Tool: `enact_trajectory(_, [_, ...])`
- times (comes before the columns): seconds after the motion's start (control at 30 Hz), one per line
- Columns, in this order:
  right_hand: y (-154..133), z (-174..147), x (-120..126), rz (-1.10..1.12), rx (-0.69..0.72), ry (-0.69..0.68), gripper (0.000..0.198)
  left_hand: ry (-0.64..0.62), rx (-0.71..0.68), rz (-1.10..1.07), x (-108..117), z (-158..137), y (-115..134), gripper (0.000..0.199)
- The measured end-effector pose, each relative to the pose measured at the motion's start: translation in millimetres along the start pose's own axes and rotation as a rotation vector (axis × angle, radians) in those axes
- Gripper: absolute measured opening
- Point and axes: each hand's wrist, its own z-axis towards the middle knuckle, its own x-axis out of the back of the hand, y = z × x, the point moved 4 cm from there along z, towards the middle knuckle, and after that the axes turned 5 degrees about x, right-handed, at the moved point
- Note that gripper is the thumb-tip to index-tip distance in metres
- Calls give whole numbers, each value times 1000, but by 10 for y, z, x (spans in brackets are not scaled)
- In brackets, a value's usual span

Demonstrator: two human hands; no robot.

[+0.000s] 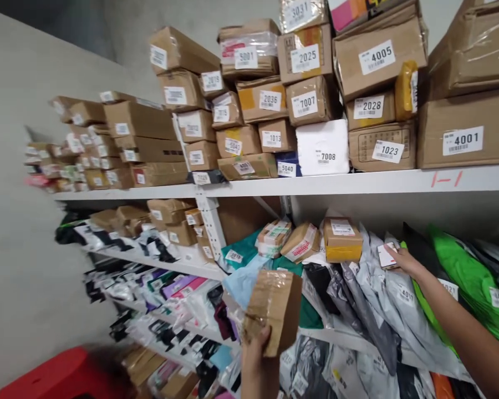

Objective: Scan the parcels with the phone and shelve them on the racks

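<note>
My left hand [255,346] grips a small brown cardboard box [270,310] from below, thumb on its near face, in front of the middle shelf. Shiny clear tape covers part of the box. To the right, my right hand [403,260] has its fingers on a small white box [387,255] with a printed face, just above a grey mailer bag [405,291] labelled 4017. Beside it stands a brown box with yellow tape [341,239]. Two more small taped boxes, a pink-marked box [301,243] and a green-taped box [274,238], lie further left.
On the upper white shelf [357,183], numbered cardboard boxes [468,130] are stacked high. Plastic mailer bags, among them a bright green bag [469,271], crowd the shelf below. More packed shelves run off to the left. A red object [62,377] sits at lower left.
</note>
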Motion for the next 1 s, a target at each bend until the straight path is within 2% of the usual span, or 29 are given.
enact_trajectory(0.1, [-143, -66, -18, -175, 139, 76, 67, 9, -201, 48, -150, 402, 337, 56])
enact_trajectory(0.17, [-317, -187, -197, -229, 255, 85, 88, 30, -294, 102, -287, 715, 557, 56])
enact_trajectory(0.23, [-483, -347, -540, -252, 347, 68, 96, 29, -371, 212, -483, 1028, 765, 64])
enact_trajectory(0.3, [-599, -498, -962, -290, 396, 84, 109, 34, -518, 415, -725, 1297, 970, 70])
enact_trajectory(0.37, [-643, -595, -1336, -328, 379, 164, 120, 58, -729, 669, -981, 1501, 1139, 68])
enact_trajectory(0.43, [-635, -636, -1583, -347, 336, 259, 122, 44, -856, 925, -1198, 1676, 1204, 68])
enact_trajectory(0.53, [-601, -642, -1680, -329, 291, 368, 106, -74, -875, 1194, -1349, 1888, 1138, 67])
enact_trajectory(0.63, [-627, -649, -1567, -256, 291, 450, 77, -107, -898, 1303, -1290, 1992, 1029, 69])
enact_trajectory(0.7, [-693, -668, -1486, -192, 311, 511, 68, -77, -882, 1341, -1194, 2042, 967, 83])
enact_trajectory(0.77, [-783, -680, -1480, -132, 343, 557, 67, -92, -829, 1355, -1111, 2095, 910, 100])
enact_trajectory(0.87, [-872, -648, -1665, -41, 358, 597, 69, -179, -770, 1315, -1049, 2175, 869, 112])
enact_trajectory(1.0, [-755, -570, -2135, 114, 232, 617, 60, -212, -701, 1171, -985, 2344, 948, 110])
